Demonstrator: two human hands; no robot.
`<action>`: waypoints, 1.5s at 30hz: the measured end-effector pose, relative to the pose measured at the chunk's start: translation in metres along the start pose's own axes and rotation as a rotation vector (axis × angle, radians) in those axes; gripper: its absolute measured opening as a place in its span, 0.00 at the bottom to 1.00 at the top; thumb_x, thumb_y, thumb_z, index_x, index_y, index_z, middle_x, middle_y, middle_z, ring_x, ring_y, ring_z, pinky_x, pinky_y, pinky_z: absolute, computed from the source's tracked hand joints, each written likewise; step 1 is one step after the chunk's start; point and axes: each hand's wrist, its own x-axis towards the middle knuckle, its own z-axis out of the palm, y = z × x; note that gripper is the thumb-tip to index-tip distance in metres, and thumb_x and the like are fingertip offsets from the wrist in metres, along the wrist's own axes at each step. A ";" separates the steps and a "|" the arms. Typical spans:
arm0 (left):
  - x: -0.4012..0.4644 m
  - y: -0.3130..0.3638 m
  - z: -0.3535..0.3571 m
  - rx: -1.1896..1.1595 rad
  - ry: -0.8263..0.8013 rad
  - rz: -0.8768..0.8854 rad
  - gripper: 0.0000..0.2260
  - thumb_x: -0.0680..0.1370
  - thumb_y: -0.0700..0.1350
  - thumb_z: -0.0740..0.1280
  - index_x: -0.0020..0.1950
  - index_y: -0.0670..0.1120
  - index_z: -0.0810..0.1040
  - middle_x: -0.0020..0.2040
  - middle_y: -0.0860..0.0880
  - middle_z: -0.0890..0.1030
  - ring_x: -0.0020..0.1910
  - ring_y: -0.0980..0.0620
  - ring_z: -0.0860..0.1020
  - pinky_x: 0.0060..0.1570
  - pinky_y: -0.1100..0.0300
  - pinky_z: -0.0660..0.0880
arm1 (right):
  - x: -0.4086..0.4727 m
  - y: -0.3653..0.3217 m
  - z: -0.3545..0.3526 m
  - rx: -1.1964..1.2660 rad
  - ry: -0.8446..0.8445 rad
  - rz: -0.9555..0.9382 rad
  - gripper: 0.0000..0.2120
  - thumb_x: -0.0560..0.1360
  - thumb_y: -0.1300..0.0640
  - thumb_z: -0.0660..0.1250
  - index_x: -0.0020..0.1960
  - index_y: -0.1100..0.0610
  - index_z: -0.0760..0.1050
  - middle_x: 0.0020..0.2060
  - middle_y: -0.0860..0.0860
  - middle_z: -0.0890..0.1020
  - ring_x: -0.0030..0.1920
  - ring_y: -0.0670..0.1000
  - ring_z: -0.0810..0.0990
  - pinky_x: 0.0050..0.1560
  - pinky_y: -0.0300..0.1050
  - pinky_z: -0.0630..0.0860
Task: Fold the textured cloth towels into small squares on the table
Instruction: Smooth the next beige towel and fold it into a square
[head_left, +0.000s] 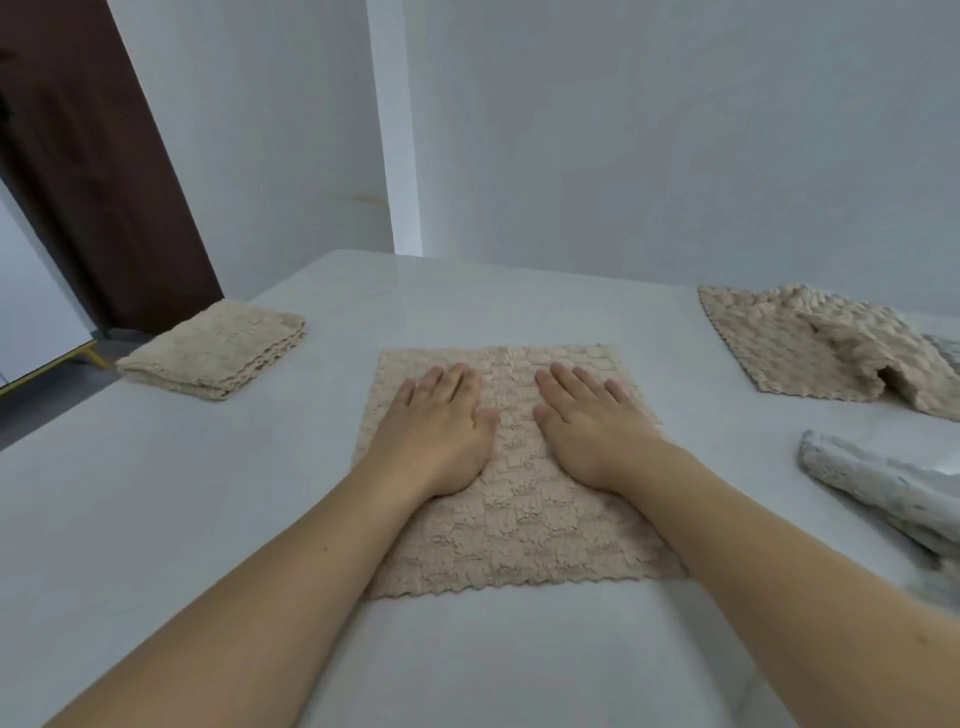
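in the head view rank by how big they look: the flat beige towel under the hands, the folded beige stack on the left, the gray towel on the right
1. Flat towel, clearly largest.
2. Folded stack.
3. Gray towel; cut off by the frame edge, so its rank against the stack is unsure.

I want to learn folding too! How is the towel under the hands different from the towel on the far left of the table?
The towel under the hands lies spread out flat in one layer; the far-left towel is folded into a thick stack of layers. The spread towel looks much bigger; the folded one is a small square. Both hands, left hand and right hand, press flat on the spread towel; nothing touches the folded one. Both are beige and bumpy.
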 end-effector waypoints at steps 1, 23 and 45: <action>-0.003 -0.006 0.000 0.007 0.003 -0.001 0.27 0.83 0.57 0.41 0.81 0.50 0.43 0.81 0.52 0.43 0.79 0.53 0.41 0.77 0.50 0.39 | -0.003 0.004 0.000 -0.006 -0.001 0.002 0.27 0.82 0.44 0.38 0.79 0.48 0.40 0.78 0.46 0.41 0.78 0.47 0.39 0.76 0.50 0.38; -0.067 0.025 0.013 -0.004 0.073 -0.026 0.27 0.83 0.56 0.42 0.81 0.49 0.45 0.81 0.52 0.44 0.79 0.53 0.42 0.76 0.47 0.39 | -0.064 -0.014 0.007 0.031 0.037 0.031 0.27 0.82 0.47 0.40 0.80 0.51 0.43 0.79 0.46 0.44 0.78 0.48 0.41 0.77 0.52 0.39; 0.049 -0.003 -0.009 0.002 0.099 -0.018 0.25 0.83 0.55 0.41 0.81 0.51 0.47 0.81 0.51 0.46 0.79 0.49 0.44 0.76 0.45 0.40 | 0.056 -0.006 -0.008 -0.034 0.054 -0.025 0.26 0.83 0.48 0.41 0.80 0.53 0.44 0.79 0.50 0.45 0.78 0.51 0.43 0.77 0.54 0.41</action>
